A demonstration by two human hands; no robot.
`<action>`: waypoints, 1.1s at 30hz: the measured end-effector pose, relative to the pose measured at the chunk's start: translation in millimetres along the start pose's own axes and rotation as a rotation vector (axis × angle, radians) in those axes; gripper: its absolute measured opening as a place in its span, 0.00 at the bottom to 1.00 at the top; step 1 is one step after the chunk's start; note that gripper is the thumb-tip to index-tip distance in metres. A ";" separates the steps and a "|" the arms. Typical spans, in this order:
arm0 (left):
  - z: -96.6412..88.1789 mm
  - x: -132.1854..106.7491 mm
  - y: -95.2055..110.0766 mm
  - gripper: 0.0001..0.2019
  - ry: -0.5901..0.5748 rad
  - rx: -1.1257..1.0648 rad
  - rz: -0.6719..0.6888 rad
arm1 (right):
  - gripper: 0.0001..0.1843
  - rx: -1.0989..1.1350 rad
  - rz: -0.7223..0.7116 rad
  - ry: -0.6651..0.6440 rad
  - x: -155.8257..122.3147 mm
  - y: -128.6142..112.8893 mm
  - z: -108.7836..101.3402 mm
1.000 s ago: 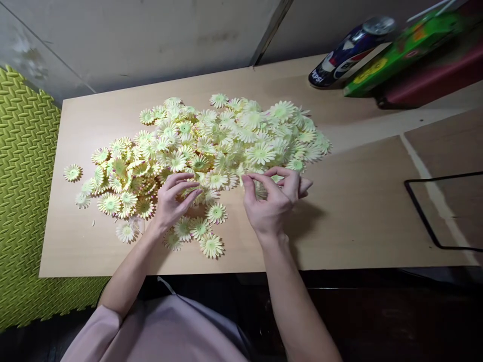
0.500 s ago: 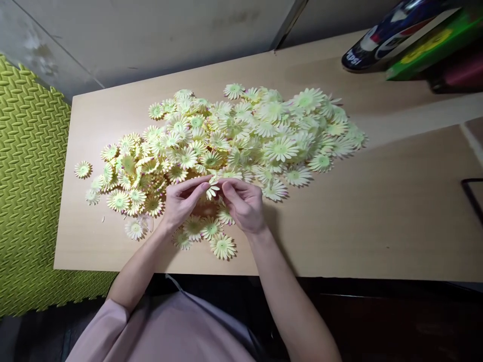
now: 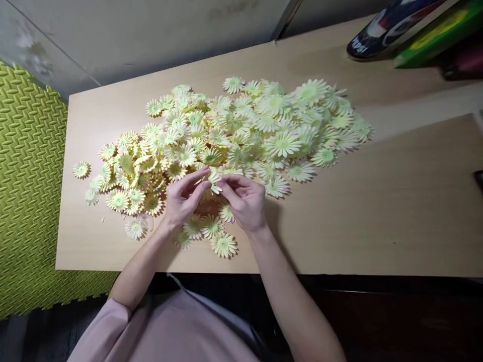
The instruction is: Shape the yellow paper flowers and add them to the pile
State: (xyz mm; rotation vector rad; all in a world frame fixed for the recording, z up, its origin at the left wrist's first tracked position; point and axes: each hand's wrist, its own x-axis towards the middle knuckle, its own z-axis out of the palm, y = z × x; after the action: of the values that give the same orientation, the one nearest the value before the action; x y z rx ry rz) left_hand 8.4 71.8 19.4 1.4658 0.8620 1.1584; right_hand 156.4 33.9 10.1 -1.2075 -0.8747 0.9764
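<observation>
A pale yellow-green artificial flower head (image 3: 214, 182) is between my two hands, above the near edge of the pile. My right hand (image 3: 244, 202) pinches its right side between thumb and bent fingers. On the left side of the flower, my left hand (image 3: 184, 200) has its thumb and index finger apart, their tips close to the petals. Whether those tips touch it is hard to see. Loose flower heads (image 3: 222, 245) lie on the table below and between my wrists. Behind my hands spreads a large heap of similar flower heads (image 3: 283, 144), some with purple petal tips.
The wooden table (image 3: 358, 216) runs along a grey wall (image 3: 151, 35). A Pepsi bottle (image 3: 377, 37) and a green package (image 3: 426, 42) lie at the back right. Green foam matting (image 3: 30, 201) stands at the left. Single flower heads (image 3: 81, 170) lie near the left edge.
My left thumb and index finger have spread apart from their pinch at the flower. The flower has tilted, showing more petals. The view has shifted slightly.
</observation>
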 end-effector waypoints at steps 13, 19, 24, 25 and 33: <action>4.8 0.7 5.3 0.08 0.065 -0.166 -0.102 | 0.12 0.119 0.085 -0.116 -0.6 4.9 -2.7; 5.2 1.4 5.3 0.08 0.064 -0.167 -0.124 | 0.10 0.070 0.044 -0.112 -1.8 2.3 -2.3; 4.3 1.2 4.1 0.08 0.047 -0.173 -0.140 | 0.10 0.077 0.058 -0.105 -1.0 4.4 -3.1; 4.1 1.3 3.9 0.08 0.045 -0.177 -0.139 | 0.10 0.090 0.062 -0.108 -0.9 5.1 -3.3; 3.1 1.5 0.3 0.08 0.027 -0.165 -0.116 | 0.10 0.089 0.063 -0.108 -0.6 5.8 -4.0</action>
State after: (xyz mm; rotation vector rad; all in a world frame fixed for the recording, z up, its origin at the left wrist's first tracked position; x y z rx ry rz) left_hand 11.7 72.2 19.9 1.2523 0.8382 1.1368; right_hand 159.1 32.5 3.7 -1.1206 -0.8727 1.1280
